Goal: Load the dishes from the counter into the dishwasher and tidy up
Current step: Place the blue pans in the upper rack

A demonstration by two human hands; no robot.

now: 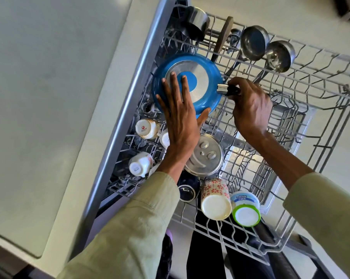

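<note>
A blue frying pan [206, 77] lies upside down in the pulled-out upper dishwasher rack [318, 109], near the rack's left side. My left hand [180, 117] rests flat on the pan's underside with fingers spread. My right hand [250, 103] is closed around the pan's black handle [231, 90]. Just below the pan sits an upturned steel lid [205, 156]. Upside-down white cups [147, 128] stand along the left of the rack.
Steel ladles [252, 42] and a dark pot [196, 23] lean at the rack's far end. A flowered mug [215, 198], a curd tub [245, 208] and a dark mug [187, 190] sit at the near end. The pale counter [49, 97] runs along the left.
</note>
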